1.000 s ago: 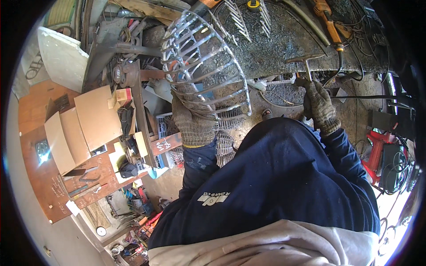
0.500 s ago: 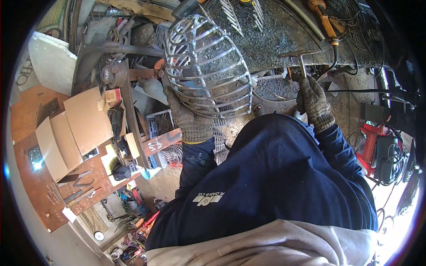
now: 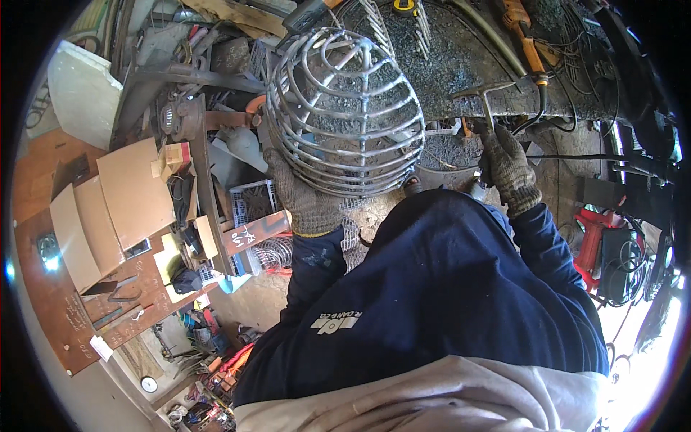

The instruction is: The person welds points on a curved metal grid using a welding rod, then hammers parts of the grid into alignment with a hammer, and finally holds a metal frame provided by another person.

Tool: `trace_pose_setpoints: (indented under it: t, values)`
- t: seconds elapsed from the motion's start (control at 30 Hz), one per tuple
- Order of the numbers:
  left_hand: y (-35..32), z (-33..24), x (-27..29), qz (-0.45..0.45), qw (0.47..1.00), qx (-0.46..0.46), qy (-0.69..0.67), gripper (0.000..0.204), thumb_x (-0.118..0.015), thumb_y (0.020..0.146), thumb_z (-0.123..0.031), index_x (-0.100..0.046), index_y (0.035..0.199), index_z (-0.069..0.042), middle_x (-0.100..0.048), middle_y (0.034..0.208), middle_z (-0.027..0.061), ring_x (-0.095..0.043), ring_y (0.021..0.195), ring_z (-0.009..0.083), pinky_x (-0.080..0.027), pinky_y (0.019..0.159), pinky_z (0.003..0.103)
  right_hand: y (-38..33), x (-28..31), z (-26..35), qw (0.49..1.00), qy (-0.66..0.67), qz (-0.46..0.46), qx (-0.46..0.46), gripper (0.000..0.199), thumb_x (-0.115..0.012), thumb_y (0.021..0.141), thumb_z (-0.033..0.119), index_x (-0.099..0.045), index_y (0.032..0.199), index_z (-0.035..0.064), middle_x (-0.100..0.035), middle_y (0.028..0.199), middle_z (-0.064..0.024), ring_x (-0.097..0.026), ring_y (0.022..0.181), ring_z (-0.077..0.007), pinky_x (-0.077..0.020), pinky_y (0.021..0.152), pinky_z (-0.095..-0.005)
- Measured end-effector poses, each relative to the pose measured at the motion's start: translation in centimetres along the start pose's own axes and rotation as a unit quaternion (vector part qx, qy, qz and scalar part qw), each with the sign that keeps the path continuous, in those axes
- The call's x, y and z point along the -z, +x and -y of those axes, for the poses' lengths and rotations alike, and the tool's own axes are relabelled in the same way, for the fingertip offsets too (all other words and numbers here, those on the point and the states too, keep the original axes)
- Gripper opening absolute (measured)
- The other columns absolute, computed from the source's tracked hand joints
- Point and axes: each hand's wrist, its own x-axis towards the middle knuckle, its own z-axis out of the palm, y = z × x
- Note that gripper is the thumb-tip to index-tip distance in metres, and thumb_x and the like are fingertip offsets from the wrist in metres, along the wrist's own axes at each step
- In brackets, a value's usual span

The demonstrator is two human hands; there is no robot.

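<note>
Gloved hands fill my view: the left hand [image 3: 306,201] is closed around the lower edge of a domed wire cage [image 3: 344,111], holding it up in front of the grit-covered surface [image 3: 461,65]. To its right, my right hand [image 3: 509,167] grips the handle of a small chipping hammer [image 3: 484,97], whose head lies against the surface edge, well apart from the cage.

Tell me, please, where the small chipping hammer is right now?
In the head view, the chipping hammer is upper right, gripped by the gloved right hand over the gritty workbench, just right of the domed wire cage.
</note>
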Motion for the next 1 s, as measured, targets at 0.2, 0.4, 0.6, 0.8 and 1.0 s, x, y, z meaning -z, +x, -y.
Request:
trace_pose_setpoints:
  t: [0.2,0.4,0.6,0.8,1.0]
  values:
    - [-0.4,-0.2,0.3,0.053,0.998,-0.034,0.021,0.062,-0.067,0.100,-0.044,-0.050,0.149,-0.011,-0.055,0.150,0.0117,-0.055,0.135,0.0325,-0.050,0.111,0.057,0.7,0.8,6.8,0.997,0.017,-0.025,-0.072,0.035,-0.060,0.105,0.033,-0.063,0.125,0.0041,-0.063,0.094,-0.0075,-0.063,0.064,-0.0147,-0.0491,0.053,-0.0313]
    - [-1.0,-1.0,0.9,0.047,0.997,-0.039,0.056,0.066,-0.071,0.097,-0.044,-0.050,0.150,-0.012,-0.058,0.146,0.0106,-0.058,0.131,0.0314,-0.050,0.109,0.056,0.6,1.0,6.3,1.000,0.011,0.014,0.023,0.037,-0.054,0.107,0.038,-0.061,0.118,0.0029,-0.062,0.082,-0.0051,-0.061,0.062,-0.0138,-0.0491,0.054,-0.0314]
    - [-1.5,-3.0,-1.5,0.162,0.949,-0.086,0.258,0.066,-0.075,0.094,-0.038,-0.050,0.146,-0.007,-0.064,0.134,0.0091,-0.067,0.116,0.0276,-0.059,0.095,0.044,1.4,1.3,7.5,0.998,0.004,-0.050,-0.047,0.045,-0.055,0.107,0.039,-0.059,0.130,0.0008,-0.069,0.090,-0.0117,-0.067,0.068,-0.0192,-0.0537,0.060,-0.0350]
    - [-3.3,-3.9,-1.0,0.178,0.923,-0.100,0.328,0.029,-0.083,0.086,-0.011,-0.071,0.109,0.003,-0.076,0.098,0.0113,-0.074,0.088,0.0218,-0.062,0.077,0.036,3.1,2.7,11.7,0.999,-0.028,-0.024,-0.017,0.044,-0.053,0.108,0.031,-0.055,0.137,-0.0016,-0.070,0.101,-0.0152,-0.070,0.080,-0.0206,-0.0571,0.074,-0.0360]
    - [-3.6,-4.4,-2.3,0.237,0.855,-0.145,0.438,0.033,-0.085,0.083,-0.011,-0.075,0.111,0.003,-0.077,0.109,0.0128,-0.075,0.095,0.0222,-0.060,0.084,0.038,3.6,2.2,12.3,0.995,-0.092,-0.038,0.010,0.043,-0.053,0.108,0.029,-0.056,0.135,-0.0041,-0.069,0.099,-0.0159,-0.071,0.081,-0.0203,-0.0565,0.073,-0.0363]
